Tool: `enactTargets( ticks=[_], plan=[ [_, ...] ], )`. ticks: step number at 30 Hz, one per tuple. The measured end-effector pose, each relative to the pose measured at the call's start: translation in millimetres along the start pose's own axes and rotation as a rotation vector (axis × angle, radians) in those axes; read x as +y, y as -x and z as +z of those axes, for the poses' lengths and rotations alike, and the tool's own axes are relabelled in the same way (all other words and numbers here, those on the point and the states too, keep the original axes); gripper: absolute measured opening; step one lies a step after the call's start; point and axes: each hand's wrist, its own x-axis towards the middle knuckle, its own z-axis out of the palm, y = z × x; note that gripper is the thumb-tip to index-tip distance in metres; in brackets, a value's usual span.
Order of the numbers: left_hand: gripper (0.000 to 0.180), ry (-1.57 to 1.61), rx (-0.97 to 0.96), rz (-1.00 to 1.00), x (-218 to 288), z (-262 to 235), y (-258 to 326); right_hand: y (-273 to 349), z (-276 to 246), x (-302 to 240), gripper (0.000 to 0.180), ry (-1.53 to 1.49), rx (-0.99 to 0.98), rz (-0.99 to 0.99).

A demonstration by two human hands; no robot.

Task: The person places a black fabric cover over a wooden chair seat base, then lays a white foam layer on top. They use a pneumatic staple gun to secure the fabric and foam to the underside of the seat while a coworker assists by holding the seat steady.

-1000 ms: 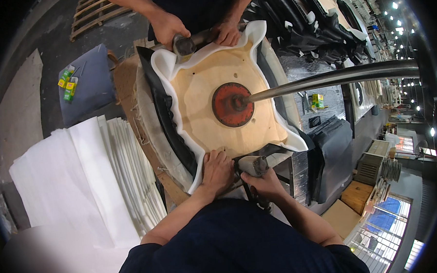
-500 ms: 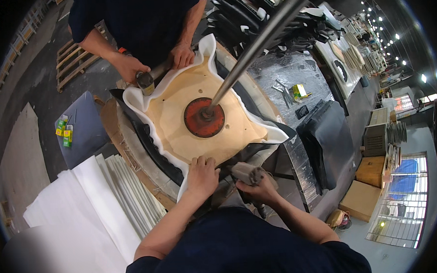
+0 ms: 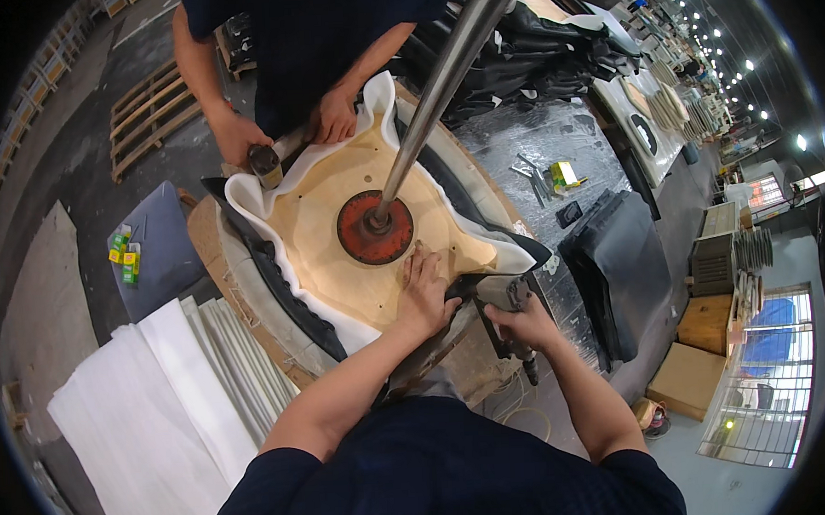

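A tan wooden seat board [image 3: 324, 229] lies face down, with white foam [image 3: 244, 205] and black cover material [image 3: 275, 282] wrapped round its edge. A red round plate [image 3: 374, 228] under a steel pole [image 3: 433, 91] presses on its middle. My left hand [image 3: 425, 289] lies flat on the board's near edge, fingers spread. My right hand [image 3: 526, 322] grips a dark staple gun [image 3: 511, 299] at the near right corner. Across from me another person's hands [image 3: 241, 136] hold a second tool [image 3: 266, 161] at the far edge.
White foam sheets [image 3: 152, 398] are stacked at lower left. A grey cushion with small yellow-green boxes [image 3: 124, 254] sits to the left, wooden pallets [image 3: 149, 117] behind. Black seat covers [image 3: 615, 267], a metal-topped table [image 3: 536, 142] with small tools, and brown boxes [image 3: 702, 346] stand to the right.
The view has swung, so the board now sits lower and more to the right. My left hand has slid further onto the board. My right hand keeps the staple gun at the corner.
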Motion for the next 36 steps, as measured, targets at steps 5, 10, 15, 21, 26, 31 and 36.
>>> enactTargets(
  ticks=[5,10,15,21,26,31,36],
  plan=[
    [0.023,0.037,0.041,-0.081,6,2,-4,-24,-2,-16,0.038,0.078,-0.089,0.051],
    [0.017,0.033,0.081,-0.111,6,6,-6,-39,1,-28,0.034,0.151,-0.123,0.092],
    [0.016,0.050,0.089,-0.147,7,7,-5,-43,7,-36,0.033,0.242,-0.084,0.071],
    [0.017,0.003,0.003,-0.184,8,6,-6,-51,13,-38,0.039,0.425,-0.035,0.089],
    [0.024,-0.034,-0.052,-0.169,2,-5,2,-45,19,-51,0.039,0.404,-0.041,0.052],
    [0.021,0.003,-0.086,-0.195,4,-9,6,-41,12,-38,0.033,0.260,-0.070,0.050],
    [0.017,0.046,-0.098,-0.270,2,-1,4,-38,17,-31,0.030,0.210,-0.110,0.006]
  ],
)
